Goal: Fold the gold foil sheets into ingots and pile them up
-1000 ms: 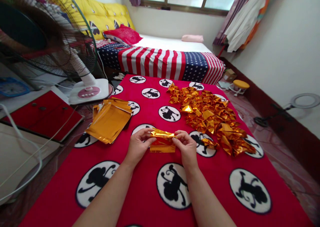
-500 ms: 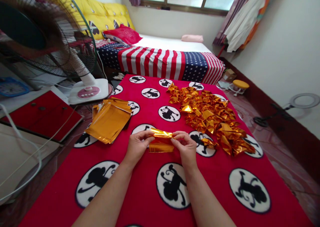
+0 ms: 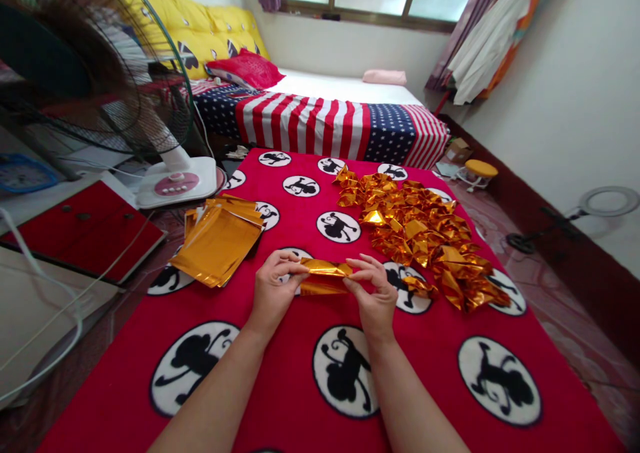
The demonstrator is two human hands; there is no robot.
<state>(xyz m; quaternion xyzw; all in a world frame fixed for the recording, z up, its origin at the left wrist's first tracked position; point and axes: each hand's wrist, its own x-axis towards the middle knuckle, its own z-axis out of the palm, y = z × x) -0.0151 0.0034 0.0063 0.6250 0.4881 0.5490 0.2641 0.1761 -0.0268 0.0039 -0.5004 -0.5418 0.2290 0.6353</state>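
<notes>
A sheet of gold foil paper [image 3: 324,268], rolled or folded along its upper part, is held between both hands. My left hand [image 3: 276,286] pinches its left end between thumb and fingers. At the other end, my right hand [image 3: 373,293] pinches it with the thumb and index finger, the other fingers lifted. A flat flap of the sheet hangs below the folded band. To the left lies a stack of flat gold foil sheets [image 3: 220,240]. On the right is a heap of folded gold foil pieces [image 3: 415,223], with one small piece [image 3: 419,286] at its near edge.
Everything rests on a red cloth [image 3: 280,386] with monkey prints. A running fan [image 3: 175,176] stands at the left beside a red-topped box [image 3: 90,226]. Behind is a bed [image 3: 320,123]; a yellow stool [image 3: 481,168] and a ring light [image 3: 607,201] are on the right.
The foil's lower flap shows shorter than before, and the folded band looks flatter. My right hand's outer fingers have lifted and spread a little; both hands still grip the ends.
</notes>
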